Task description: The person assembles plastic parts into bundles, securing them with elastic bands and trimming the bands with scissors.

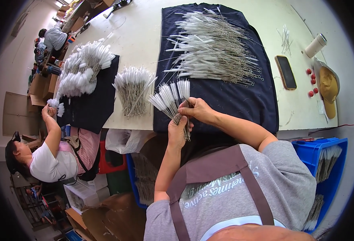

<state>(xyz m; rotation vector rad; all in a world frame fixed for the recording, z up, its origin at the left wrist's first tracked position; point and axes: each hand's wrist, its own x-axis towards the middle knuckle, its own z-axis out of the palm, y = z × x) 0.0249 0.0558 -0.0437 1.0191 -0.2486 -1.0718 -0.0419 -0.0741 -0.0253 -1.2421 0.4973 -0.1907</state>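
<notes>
The fanned brushes (167, 98) are above the table's (297, 108) front edge, bristles pointing away from the person, the left hand (177, 130) curled firmly round their handles and the right hand (196, 110) pinching those at the right side. Beyond, toward the far edge, the brush pile (215, 48) lies crosswise on dark cloth (241, 100), nearer the right hand.

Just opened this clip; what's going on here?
The person's left hand holds a fan of white-bristled wire brushes by the stems, while the right hand grips part of the bunch. A large pile of brushes lies ahead on a dark cloth, with a smaller heap to its left. Further left, a co-worker holds similar brushes.
</notes>
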